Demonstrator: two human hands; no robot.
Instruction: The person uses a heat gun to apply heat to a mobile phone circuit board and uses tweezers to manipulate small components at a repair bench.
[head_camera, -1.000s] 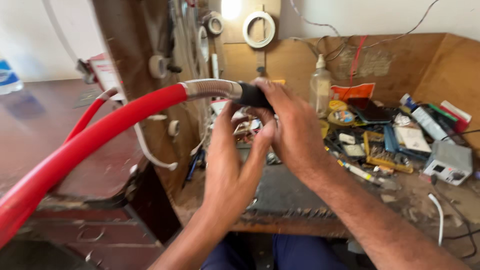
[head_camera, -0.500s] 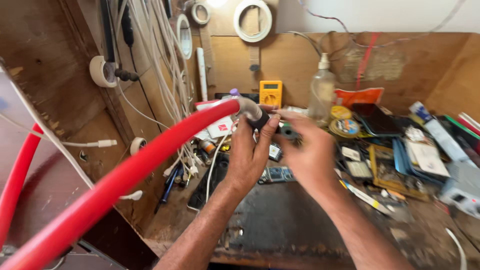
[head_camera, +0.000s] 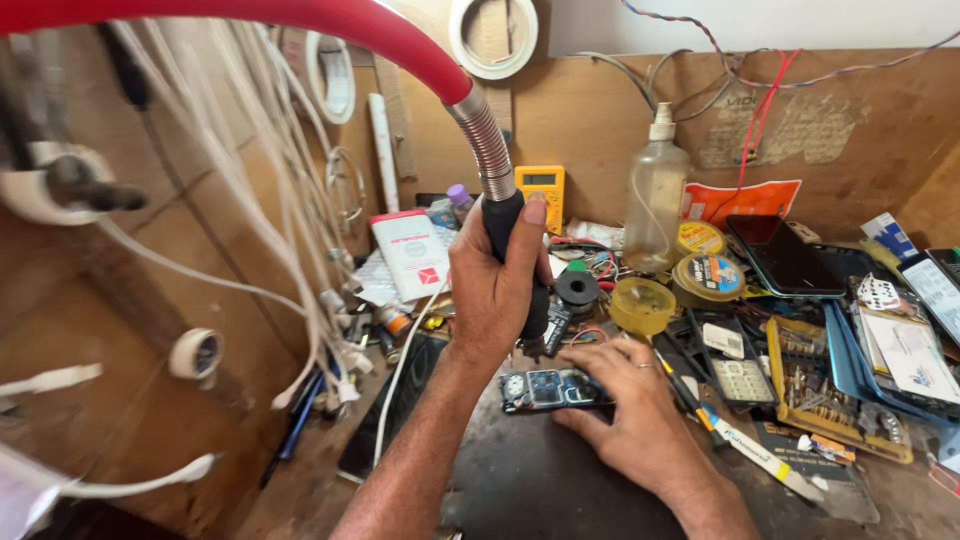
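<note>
Head view looks down on a cluttered wooden table (head_camera: 300, 500) with a dark mat. Left hand (head_camera: 495, 290) is closed around the black handle (head_camera: 505, 235) of a hot-air tool, thumb pressed up along the grip; the handle stands near upright, nozzle end pointing down just above the table. A ribbed metal neck (head_camera: 485, 145) rises from the handle into a thick red hose (head_camera: 300, 15) that arcs across the top of the frame. Right hand (head_camera: 625, 415) lies flat and mostly open on the table, fingertips (head_camera: 590, 375) touching the right end of a small opened phone board (head_camera: 545, 390), which lies flat directly below the handle. Behind the hands stand a yellow multimeter (head_camera: 540, 190) and a clear plastic bottle (head_camera: 655, 195) against the back board. A yellow round tub (head_camera: 642, 305) sits just right of the handle. White cables (head_camera: 250, 200) hang at left. Phones and parts trays (head_camera: 820, 385) crowd the right side.
</note>
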